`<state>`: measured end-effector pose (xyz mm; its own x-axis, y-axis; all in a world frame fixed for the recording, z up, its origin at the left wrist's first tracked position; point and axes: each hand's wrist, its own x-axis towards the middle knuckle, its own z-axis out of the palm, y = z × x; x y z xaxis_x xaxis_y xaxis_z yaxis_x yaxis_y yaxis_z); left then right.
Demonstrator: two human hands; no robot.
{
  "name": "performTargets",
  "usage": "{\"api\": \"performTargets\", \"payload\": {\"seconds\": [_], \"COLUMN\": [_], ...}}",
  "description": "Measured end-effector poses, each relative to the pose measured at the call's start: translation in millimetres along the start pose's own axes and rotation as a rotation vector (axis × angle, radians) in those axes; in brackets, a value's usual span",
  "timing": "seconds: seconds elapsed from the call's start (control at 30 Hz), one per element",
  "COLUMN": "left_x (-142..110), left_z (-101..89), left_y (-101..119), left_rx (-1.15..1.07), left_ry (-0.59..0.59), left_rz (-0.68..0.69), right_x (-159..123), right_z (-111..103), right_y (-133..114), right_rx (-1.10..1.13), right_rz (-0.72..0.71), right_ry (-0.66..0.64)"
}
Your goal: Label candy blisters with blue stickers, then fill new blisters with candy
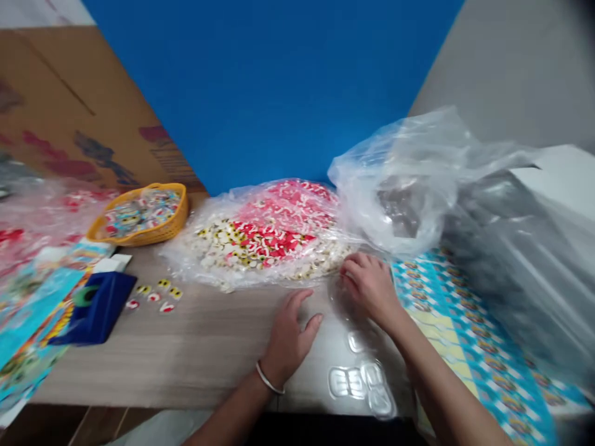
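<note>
My left hand, with a white band at the wrist, hovers over the table with thumb and fingers apart and nothing between them. My right hand is curled down at the right end of a clear bag of small red, white and yellow-black pieces. Its fingertips are partly hidden, so what they pinch is unclear. Below that hand, a faint clear plastic shape lies on the table. Clear molded plastic blisters lie nearer the front edge, between my forearms.
Several loose pieces lie beside a blue tape dispenser. Behind them stands a yellow basket of small packets. Printed blue sheets and crumpled clear plastic bags cover the right side. A blue panel rises at the back.
</note>
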<state>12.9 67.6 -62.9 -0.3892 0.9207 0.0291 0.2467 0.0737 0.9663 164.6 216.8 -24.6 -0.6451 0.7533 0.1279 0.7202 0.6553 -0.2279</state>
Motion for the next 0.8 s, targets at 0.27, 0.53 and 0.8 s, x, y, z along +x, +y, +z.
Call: {"api": "performTargets", "payload": {"seconds": [0.27, 0.53, 0.8], "left_x": [25, 48, 55], "left_z": [-36.3, -101.3, -104.6], "left_y": [-9, -33, -41], "left_rx": [-0.425, -0.760, -0.836], "left_ry": [-0.062, 0.505, 0.570], "left_rz": [-0.293, -0.398, -0.472], "right_x": [36, 117, 148], "right_z": [11, 65, 88], "right_y": [-84, -125, -160], "right_rx": [0.434, 0.323, 0.006], "right_rz": [-0.308, -0.414, -0.495], "right_ry": [-0.133, -0.194, -0.336]}}
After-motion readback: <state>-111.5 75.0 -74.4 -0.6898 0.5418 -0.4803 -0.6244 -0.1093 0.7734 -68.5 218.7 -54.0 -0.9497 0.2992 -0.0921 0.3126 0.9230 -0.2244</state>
